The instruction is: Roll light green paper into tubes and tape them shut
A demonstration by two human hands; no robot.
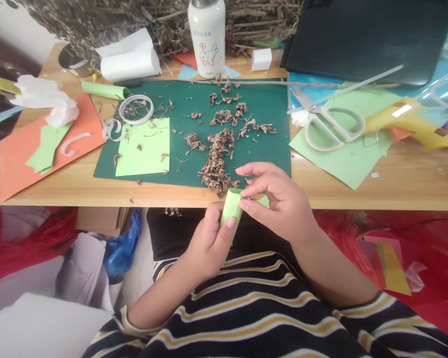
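My left hand (211, 238) is wrapped round a light green paper tube (231, 206), held upright and slightly tilted in front of the table edge. At the tube's upper rim, the thumb and a finger of my right hand (276, 199) pinch its right side, while the index finger stretches out above. A small green paper piece (264, 201) shows partly behind my right hand. Just beyond the tube lies a heap of crumbled dry brown leaves (218, 161) on the dark green cutting mat (186, 166). What is inside the tube cannot be made out.
Left on the mat are a light green paper square (144, 156) and a tape roll (136, 109). Scissors (324, 122) and a yellow glue gun (406, 122) lie at right. A white bottle (208, 40) stands behind, before piled dry plants (134, 15). Another green tube (104, 90) lies left.
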